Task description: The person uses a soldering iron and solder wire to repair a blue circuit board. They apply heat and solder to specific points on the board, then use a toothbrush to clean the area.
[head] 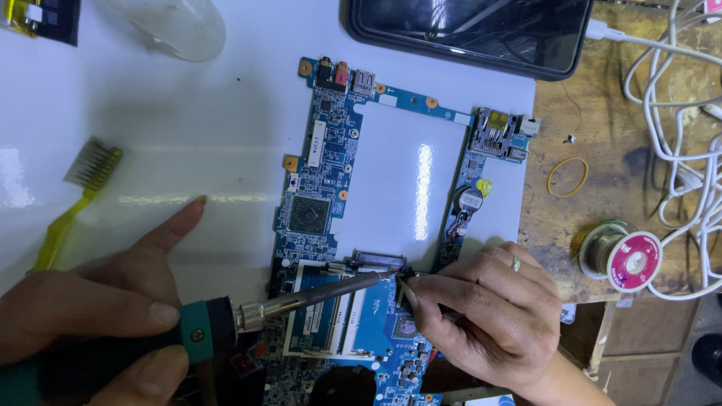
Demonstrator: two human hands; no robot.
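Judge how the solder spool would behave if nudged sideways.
The solder spool lies tilted on the wooden bench, so it would probably roll or wobble. Its wound metal wire suggests it is heavy for its size. Its loose wire end may snag the white cables.

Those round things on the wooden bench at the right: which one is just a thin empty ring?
The yellow rubber band, lying flat on the bare wood. The other round thing, the solder spool nearer the white cables, is a thick reel with a pink end.

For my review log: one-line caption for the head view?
Left hand touches soldering iron to blue circuit board; right hand steadies it.
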